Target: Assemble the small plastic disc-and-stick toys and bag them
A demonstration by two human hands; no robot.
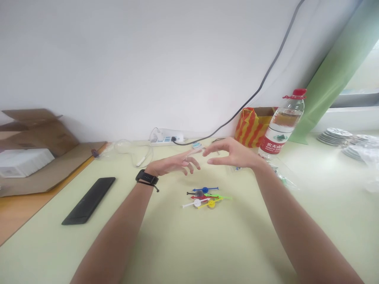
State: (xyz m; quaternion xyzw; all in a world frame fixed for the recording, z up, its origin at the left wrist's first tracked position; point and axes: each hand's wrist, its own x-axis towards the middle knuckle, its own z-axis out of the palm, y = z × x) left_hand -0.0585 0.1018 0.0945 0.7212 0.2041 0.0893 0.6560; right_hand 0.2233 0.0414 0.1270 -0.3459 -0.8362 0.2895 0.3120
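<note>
Several plastic arrow spinners lie in a loose, overlapping cluster on the pale green table: a blue spinner [205,189] at the back, a white spinner [197,202] and a yellow spinner [211,203] at the front, with red, black and bright green ones among them. My left hand [177,162] is raised beyond the cluster, its fingers apart and nothing in it; a black watch [147,177] is on that wrist. Facing it, my right hand [232,153] hovers with fingers curved and thumb apart, also holding nothing. Neither hand touches the spinners.
A black flat case [89,201] lies at the left, near a cardboard box [35,126] with white blocks. Along the wall sits a power strip [166,137]. At the right stand a water bottle [282,126], a striped bag [254,125] and stacked discs [336,136].
</note>
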